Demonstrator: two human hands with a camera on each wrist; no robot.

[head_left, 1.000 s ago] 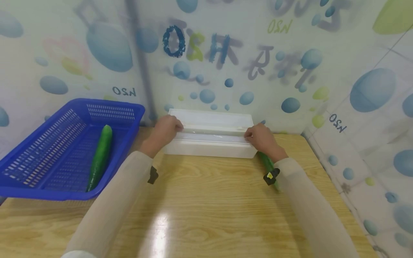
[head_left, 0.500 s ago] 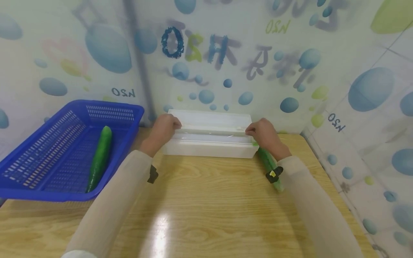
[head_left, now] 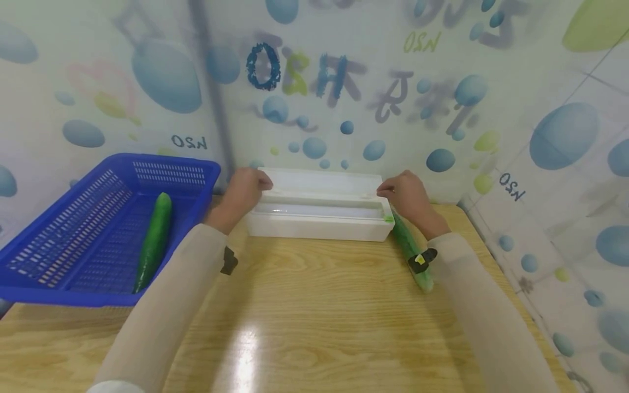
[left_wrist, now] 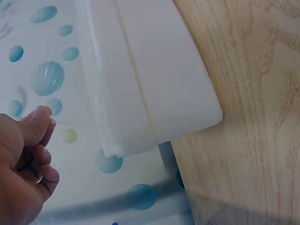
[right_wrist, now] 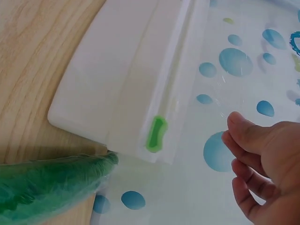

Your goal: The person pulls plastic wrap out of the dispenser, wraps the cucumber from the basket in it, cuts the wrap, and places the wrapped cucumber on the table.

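Observation:
A long white cling film dispenser (head_left: pixel 314 228) lies near the wall with its lid (head_left: pixel 319 181) raised. At its left end, my left hand (head_left: pixel 241 194) pinches a corner of clear cling film (left_wrist: pixel 46 77) between thumb and index finger. My right hand (head_left: pixel 410 197) pinches the film's other corner, where faint shiny streaks show in the right wrist view. Both hands are above the dispenser, the film stretched between them. A green slide cutter (right_wrist: pixel 156 134) sits at the dispenser's right end. Below my right wrist lies a film-wrapped cucumber (right_wrist: pixel 51 185), partly hidden by the wrist camera in the head view.
A blue plastic basket (head_left: pixel 98 298) stands on the left of the wooden table (head_left: pixel 314 305), with one cucumber (head_left: pixel 155 240) in it. The wall (head_left: pixel 314 120) with painted bubbles rises right behind the dispenser. Another wall (head_left: pixel 565 218) runs along the table's right edge.
Both hands have risen and moved slightly apart, drawing the film up from the dispenser. The green cutter and more of the wrapped cucumber have come into sight as my right hand shifted right.

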